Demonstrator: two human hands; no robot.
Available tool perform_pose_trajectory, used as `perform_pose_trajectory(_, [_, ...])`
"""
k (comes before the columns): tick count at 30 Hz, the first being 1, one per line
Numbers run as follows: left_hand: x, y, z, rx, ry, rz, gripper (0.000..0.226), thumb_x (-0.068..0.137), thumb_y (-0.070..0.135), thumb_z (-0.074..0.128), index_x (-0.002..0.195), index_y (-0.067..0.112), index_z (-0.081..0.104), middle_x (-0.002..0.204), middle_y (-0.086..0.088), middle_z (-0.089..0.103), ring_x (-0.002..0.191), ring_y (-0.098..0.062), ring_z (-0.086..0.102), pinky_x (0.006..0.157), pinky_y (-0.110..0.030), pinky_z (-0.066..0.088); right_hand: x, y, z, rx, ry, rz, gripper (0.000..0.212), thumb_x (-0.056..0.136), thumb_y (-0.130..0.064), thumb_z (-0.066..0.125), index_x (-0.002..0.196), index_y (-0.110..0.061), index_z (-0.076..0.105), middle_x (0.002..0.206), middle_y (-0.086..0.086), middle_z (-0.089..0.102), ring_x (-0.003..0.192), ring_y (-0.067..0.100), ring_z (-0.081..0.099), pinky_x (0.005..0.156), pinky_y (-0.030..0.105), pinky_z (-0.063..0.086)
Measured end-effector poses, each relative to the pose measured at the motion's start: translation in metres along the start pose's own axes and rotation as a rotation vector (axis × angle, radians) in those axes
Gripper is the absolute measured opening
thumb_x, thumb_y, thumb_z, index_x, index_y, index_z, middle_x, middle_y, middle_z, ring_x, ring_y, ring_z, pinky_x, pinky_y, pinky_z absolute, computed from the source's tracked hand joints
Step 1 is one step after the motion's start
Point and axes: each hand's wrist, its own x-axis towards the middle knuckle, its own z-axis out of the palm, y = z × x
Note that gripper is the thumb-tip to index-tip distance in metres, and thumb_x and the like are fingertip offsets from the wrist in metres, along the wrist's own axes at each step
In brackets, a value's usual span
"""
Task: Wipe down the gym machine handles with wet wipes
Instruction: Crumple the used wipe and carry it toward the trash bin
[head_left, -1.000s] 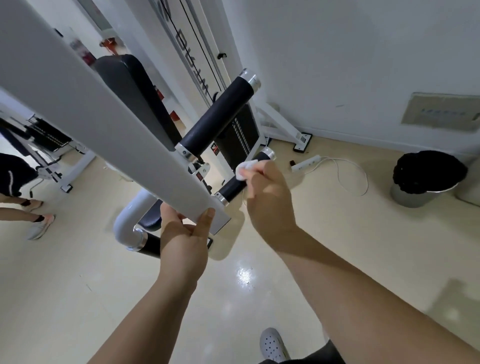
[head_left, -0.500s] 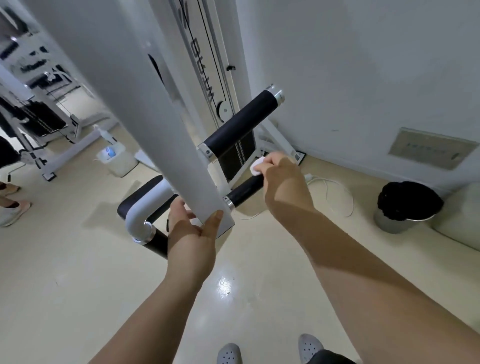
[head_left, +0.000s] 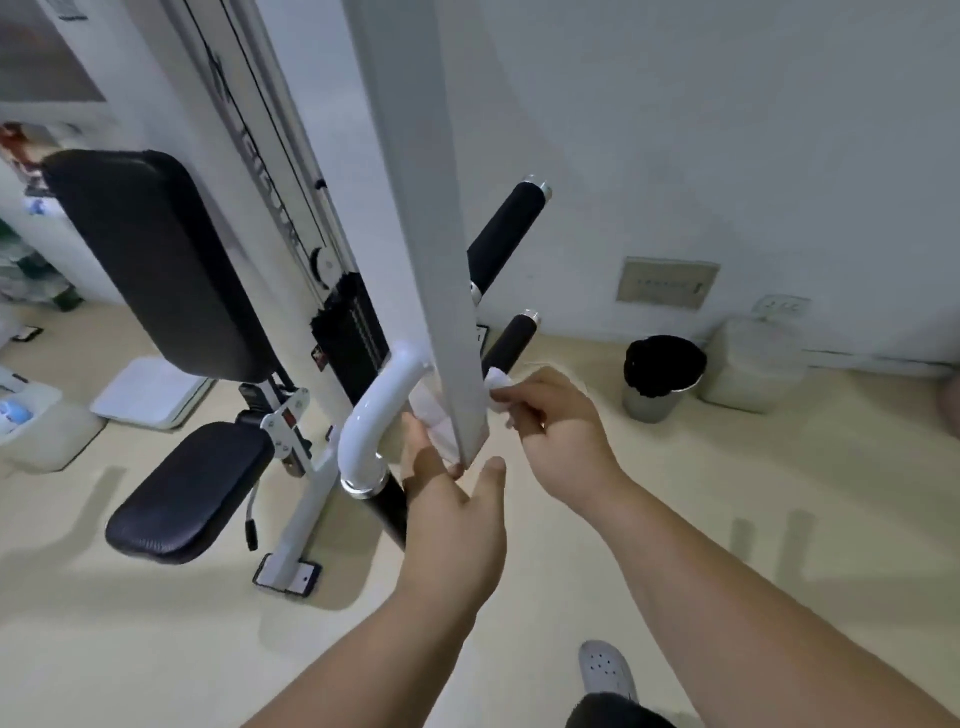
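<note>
A white machine arm (head_left: 431, 218) hangs down the middle of the view. My left hand (head_left: 453, 499) grips its lower end, fingers and thumb on either side. My right hand (head_left: 558, 423) is closed on a crumpled white wet wipe (head_left: 497, 382), pressed against the base of the lower black handle (head_left: 510, 340). A longer upper black handle (head_left: 506, 234) sticks out above it toward the wall. A third black grip (head_left: 387, 501) juts from a curved white tube (head_left: 371, 415) to the left of my left hand.
The machine's black backrest (head_left: 156, 260) and seat (head_left: 189, 488) are to the left, with the weight stack (head_left: 350, 332) behind the arm. A bin with a black liner (head_left: 662, 374) stands by the wall at right. My shoe (head_left: 605, 670) is on the beige floor.
The view swung so the machine arm now hangs nearly vertical. My right hand slid with the wipe down the lower handle to its base. My left hand stays on the arm's end.
</note>
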Motion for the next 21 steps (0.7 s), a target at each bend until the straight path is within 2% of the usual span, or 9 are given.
perform_pose_trajectory(2, [-0.016,-0.002,0.004,-0.048,-0.062,-0.06,0.082,0.098,0.036,0.057,0.156,0.048,0.0,0.154,0.007,0.035,0.121,0.001,0.048,0.103,-0.036,0.046,-0.021,-0.001,-0.013,0.054,0.084,0.133,0.03,0.091,0.005,0.058,0.1,-0.018,0.076,0.098,-0.017,0.062,0.086,0.008,0.064,0.083,0.024,0.052])
perform_pose_trajectory(4, [-0.028,-0.002,0.013,-0.101,-0.147,-0.112,0.072,0.099,0.036,0.056,0.157,0.04,0.013,0.152,0.01,0.037,0.116,0.0,0.05,0.087,-0.024,0.044,-0.041,-0.006,-0.03,0.062,0.113,0.205,0.028,0.091,0.003,0.061,0.098,-0.019,0.076,0.101,-0.013,0.065,0.091,0.008,0.065,0.082,0.022,0.052])
perform_pose_trajectory(5, [-0.031,-0.002,0.018,-0.132,-0.201,-0.133,0.064,0.099,0.037,0.056,0.153,0.038,0.023,0.149,0.011,0.042,0.114,0.0,0.053,0.085,-0.023,0.044,-0.05,-0.01,-0.04,0.052,0.126,0.212,0.025,0.09,0.0,0.064,0.097,-0.02,0.077,0.102,-0.012,0.066,0.092,0.008,0.065,0.081,0.019,0.051])
perform_pose_trajectory(8, [-0.03,0.006,0.039,-0.2,-0.373,-0.165,0.035,0.1,0.043,0.054,0.134,0.041,0.047,0.126,0.01,0.065,0.109,-0.014,0.066,0.096,-0.037,0.054,-0.071,-0.016,-0.068,0.101,0.169,0.237,0.017,0.088,-0.002,0.071,0.094,-0.017,0.078,0.104,-0.008,0.068,0.09,0.009,0.067,0.078,0.014,0.05])
perform_pose_trajectory(10, [-0.026,0.015,0.055,-0.259,-0.471,-0.157,0.028,0.103,0.04,0.051,0.127,0.031,0.06,0.111,0.004,0.074,0.1,-0.02,0.071,0.093,-0.039,0.057,-0.082,-0.014,-0.084,0.159,0.197,0.273,0.011,0.088,-0.002,0.072,0.088,-0.012,0.078,0.101,-0.003,0.069,0.084,0.009,0.069,0.072,0.014,0.052])
perform_pose_trajectory(12, [-0.022,0.025,0.074,-0.281,-0.54,-0.155,0.025,0.104,0.033,0.052,0.119,0.02,0.068,0.102,-0.003,0.077,0.088,-0.021,0.071,0.092,-0.04,0.059,-0.088,-0.007,-0.101,0.211,0.218,0.304,0.012,0.088,-0.002,0.071,0.087,-0.013,0.075,0.095,-0.001,0.07,0.084,0.012,0.07,0.068,0.017,0.054])
perform_pose_trajectory(15, [-0.016,0.035,0.112,-0.262,-0.552,-0.186,0.02,0.102,0.021,0.058,0.1,0.01,0.074,0.079,-0.007,0.07,0.079,-0.022,0.065,0.09,-0.042,0.061,-0.088,0.017,-0.131,0.196,0.262,0.29,0.022,0.086,0.002,0.071,0.09,-0.02,0.072,0.094,-0.008,0.069,0.089,0.013,0.07,0.079,0.024,0.056])
perform_pose_trajectory(18, [-0.009,0.042,0.161,-0.255,-0.535,-0.211,0.022,0.1,0.013,0.055,0.094,-0.001,0.071,0.085,-0.021,0.069,0.083,-0.028,0.068,0.087,-0.044,0.058,-0.082,0.051,-0.169,0.145,0.281,0.271,0.024,0.084,-0.002,0.075,0.093,-0.024,0.071,0.1,-0.009,0.065,0.093,0.017,0.069,0.084,0.029,0.058])
perform_pose_trajectory(21, [-0.002,0.056,0.213,-0.274,-0.5,-0.225,0.021,0.099,0.009,0.054,0.095,0.001,0.073,0.09,-0.015,0.075,0.083,-0.025,0.068,0.081,-0.041,0.056,-0.071,0.087,-0.215,0.101,0.27,0.307,0.019,0.085,-0.012,0.077,0.094,-0.028,0.071,0.102,-0.014,0.065,0.092,0.012,0.068,0.082,0.026,0.056])
